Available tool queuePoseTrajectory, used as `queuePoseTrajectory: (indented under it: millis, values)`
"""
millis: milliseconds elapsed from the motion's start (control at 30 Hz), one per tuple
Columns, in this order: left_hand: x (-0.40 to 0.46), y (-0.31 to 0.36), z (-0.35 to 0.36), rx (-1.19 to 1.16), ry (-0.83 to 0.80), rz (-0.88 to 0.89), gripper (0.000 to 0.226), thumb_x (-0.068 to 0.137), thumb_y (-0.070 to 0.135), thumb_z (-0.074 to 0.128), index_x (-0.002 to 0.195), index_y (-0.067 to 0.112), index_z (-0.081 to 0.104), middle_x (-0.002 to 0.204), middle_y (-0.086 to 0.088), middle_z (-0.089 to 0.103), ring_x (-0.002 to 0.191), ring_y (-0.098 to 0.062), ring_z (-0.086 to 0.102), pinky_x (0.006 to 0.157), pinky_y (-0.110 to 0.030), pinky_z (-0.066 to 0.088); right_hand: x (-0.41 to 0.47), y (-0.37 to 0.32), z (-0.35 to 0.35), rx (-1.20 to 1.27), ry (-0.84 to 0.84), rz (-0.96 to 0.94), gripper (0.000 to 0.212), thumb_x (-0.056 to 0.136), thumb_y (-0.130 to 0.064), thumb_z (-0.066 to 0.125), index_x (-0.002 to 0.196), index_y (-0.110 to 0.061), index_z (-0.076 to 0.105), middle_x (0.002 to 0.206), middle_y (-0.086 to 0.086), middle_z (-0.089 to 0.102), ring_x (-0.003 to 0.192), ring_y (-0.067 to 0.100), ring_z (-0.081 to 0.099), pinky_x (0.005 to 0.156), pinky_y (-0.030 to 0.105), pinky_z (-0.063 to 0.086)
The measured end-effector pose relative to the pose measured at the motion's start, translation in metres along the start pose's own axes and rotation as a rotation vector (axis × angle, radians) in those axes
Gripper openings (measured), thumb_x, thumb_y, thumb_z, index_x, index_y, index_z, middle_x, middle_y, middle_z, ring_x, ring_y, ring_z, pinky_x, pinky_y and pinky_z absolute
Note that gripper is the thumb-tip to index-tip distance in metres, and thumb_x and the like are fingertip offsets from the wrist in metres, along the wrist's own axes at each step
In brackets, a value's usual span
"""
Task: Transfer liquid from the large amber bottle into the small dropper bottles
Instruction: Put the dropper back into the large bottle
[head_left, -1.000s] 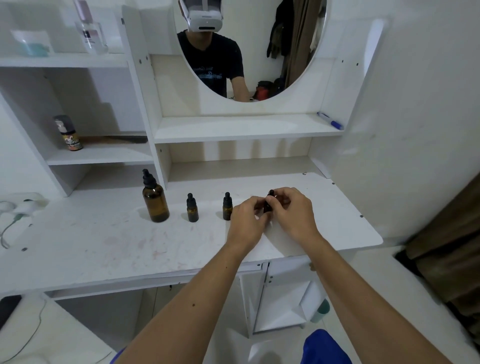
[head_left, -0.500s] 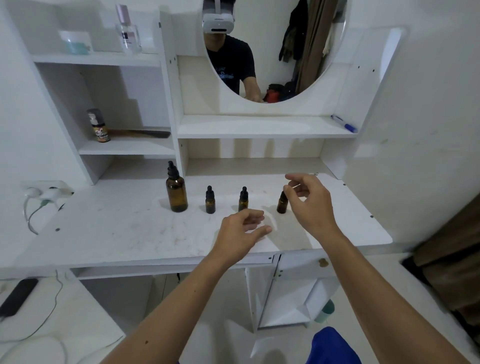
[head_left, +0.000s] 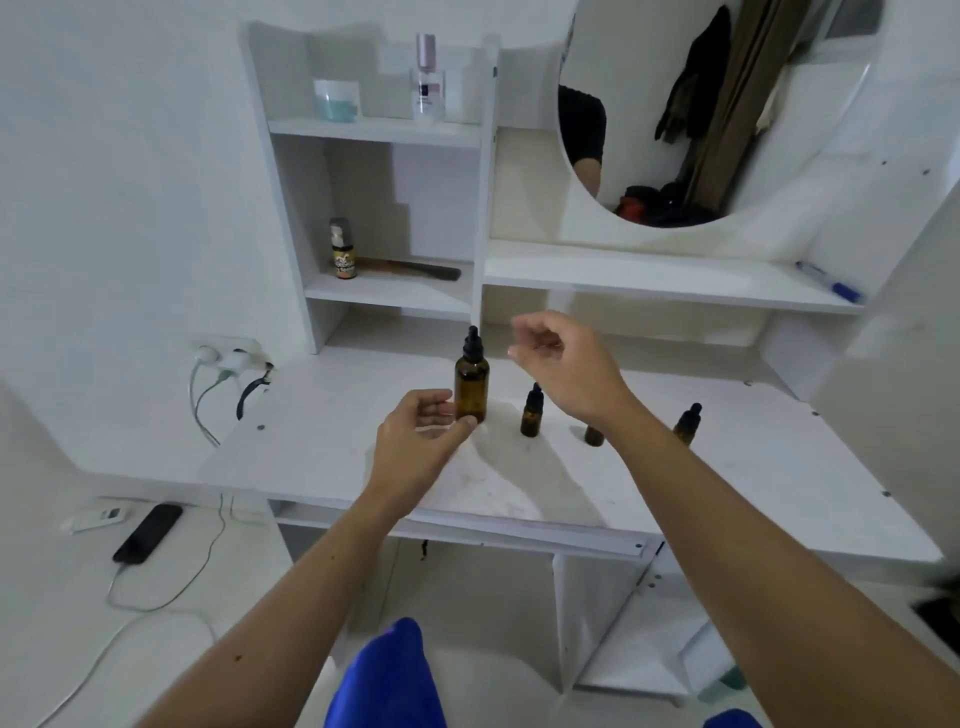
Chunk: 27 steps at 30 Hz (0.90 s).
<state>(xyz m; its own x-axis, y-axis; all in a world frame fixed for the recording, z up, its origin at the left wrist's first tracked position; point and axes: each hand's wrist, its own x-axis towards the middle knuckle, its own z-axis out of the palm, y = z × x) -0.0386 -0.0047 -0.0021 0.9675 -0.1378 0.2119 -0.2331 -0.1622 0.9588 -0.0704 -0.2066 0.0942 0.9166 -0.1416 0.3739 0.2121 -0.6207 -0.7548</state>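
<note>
Four amber bottles stand in a row on the white desk (head_left: 322, 447), all capped with black droppers. The large amber bottle (head_left: 471, 387) is at the left end; to its right stand a small dropper bottle (head_left: 531, 420), a second small bottle (head_left: 594, 435) mostly hidden behind the right forearm, and a third small bottle (head_left: 688, 425) at the far right. The left hand (head_left: 421, 447) is loosely cupped at the base of the large bottle, thumb tip touching or nearly touching the glass, not closed round it. The right hand (head_left: 563, 366) hovers beside the dropper cap, fingers loosely curled, holding nothing. No writing shows on the amber bottles. On the far shelves, a yellow-labelled bottle (head_left: 342, 249) and a clear spray bottle (head_left: 428, 83) carry print too small to read. A blue marker (head_left: 830, 283) lies on the right shelf.
</note>
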Motion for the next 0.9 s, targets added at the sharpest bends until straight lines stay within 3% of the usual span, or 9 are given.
queuePoseTrajectory:
  millis: [133,300,433,533,667,767,900]
  values:
    - [0.015,-0.008,0.006,0.007,-0.01,-0.006,0.067,0.079,0.028,0.09,0.136,0.02,0.056,0.127,0.007,0.063,0.116,-0.007,0.062,0.097,-0.019,0.051,0.02,-0.008,0.019,-0.031,-0.134,0.027,0.04,0.102,-0.009,0.066,0.14,-0.019,0.063,0.133,-0.008,0.069,0.12,0.005,0.063,0.107,0.019,0.048]
    - [0.036,-0.013,0.014,0.032,-0.056,0.012,0.072,0.081,0.018,0.088,0.143,0.015,0.053,0.139,0.002,0.061,0.127,-0.014,0.057,0.111,-0.029,0.047,0.03,-0.008,0.033,-0.031,-0.179,0.059,0.04,0.103,-0.004,0.061,0.139,-0.022,0.066,0.136,-0.003,0.068,0.126,0.01,0.062,0.109,0.022,0.045]
    - [0.045,-0.016,0.018,0.033,-0.088,0.017,0.057,0.085,0.009,0.083,0.136,0.014,0.06,0.124,0.0,0.07,0.118,-0.018,0.066,0.1,-0.024,0.054,0.034,-0.002,0.039,-0.042,-0.109,0.038,0.032,0.102,-0.005,0.064,0.128,-0.02,0.073,0.118,-0.004,0.075,0.111,0.011,0.069,0.103,0.024,0.053]
    - [0.047,-0.017,0.018,0.039,-0.095,0.032,0.052,0.086,0.012,0.082,0.134,0.014,0.062,0.118,0.002,0.071,0.112,-0.015,0.068,0.094,-0.019,0.055,0.036,0.002,0.042,-0.067,-0.055,0.03,0.02,0.096,-0.017,0.075,0.117,-0.019,0.075,0.104,-0.008,0.076,0.096,0.008,0.071,0.093,0.024,0.058]
    - [0.047,-0.016,0.018,0.044,-0.094,0.035,0.052,0.086,0.012,0.082,0.134,0.012,0.062,0.118,0.002,0.071,0.11,-0.011,0.068,0.099,-0.025,0.057,0.035,0.004,0.039,-0.101,-0.05,0.002,0.029,0.093,-0.028,0.078,0.121,-0.021,0.071,0.105,-0.005,0.068,0.091,0.01,0.066,0.08,0.014,0.054]
    - [0.047,-0.016,0.019,0.053,-0.096,0.042,0.052,0.087,0.013,0.082,0.134,0.013,0.061,0.12,0.001,0.071,0.112,-0.014,0.068,0.101,-0.028,0.056,0.037,0.006,0.039,-0.103,-0.076,-0.018,0.027,0.096,-0.025,0.075,0.122,-0.019,0.073,0.108,-0.004,0.071,0.094,0.009,0.068,0.087,0.022,0.057]
    - [0.046,-0.015,0.02,0.081,-0.103,0.042,0.053,0.088,0.016,0.081,0.136,0.014,0.059,0.123,0.003,0.07,0.113,-0.013,0.067,0.104,-0.031,0.056,0.039,0.008,0.039,-0.122,-0.021,0.055,0.031,0.087,-0.039,0.084,0.108,-0.022,0.069,0.091,-0.003,0.065,0.078,0.01,0.058,0.074,0.026,0.053]
